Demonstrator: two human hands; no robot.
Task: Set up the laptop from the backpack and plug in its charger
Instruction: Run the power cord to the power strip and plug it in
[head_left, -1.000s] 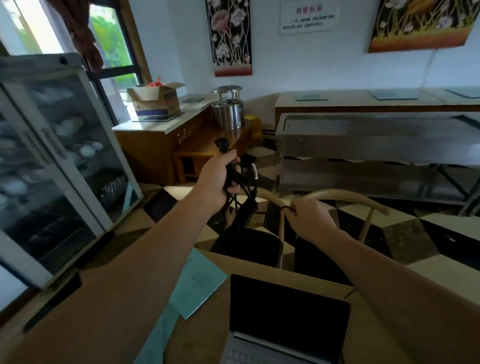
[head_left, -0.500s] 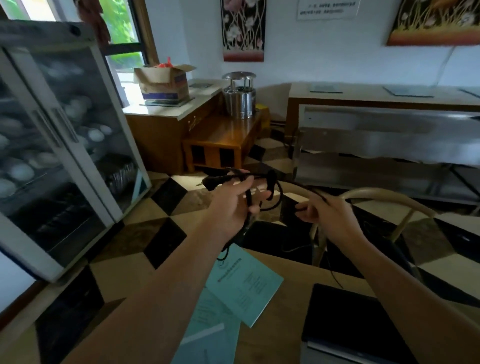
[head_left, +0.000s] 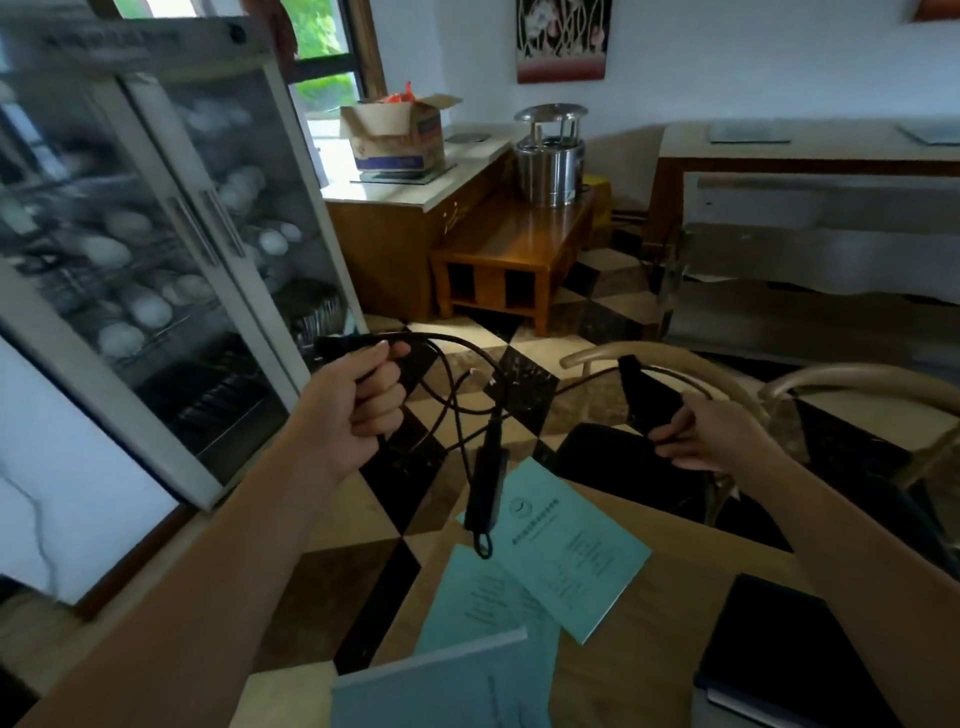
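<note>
My left hand (head_left: 358, 402) grips the black charger cable (head_left: 452, 374) near its plug end, which sticks out to the left of my fist. Loops of cable sag between my hands, and the black charger brick (head_left: 485, 486) dangles from them above the table's far edge. My right hand (head_left: 709, 436) pinches a flat black strap-like piece (head_left: 647, 397) joined to the cable. The open laptop (head_left: 779, 660), screen dark, sits at the lower right of the wooden table (head_left: 654, 670). A dark shape (head_left: 618, 457) lies on the chair seat; whether it is the backpack I cannot tell.
Teal booklets (head_left: 566, 545) lie on the table left of the laptop. A curved wooden chair back (head_left: 675, 364) stands beyond the table. A glass-door cabinet (head_left: 156, 249) with dishes is on the left. A low wooden bench (head_left: 514, 249) and a steel pot (head_left: 550, 166) stand further back.
My view has swung left and down. My hands have moved apart, drawing the cable out, and the brick now hangs free. The laptop has shifted to the frame's lower right corner.
</note>
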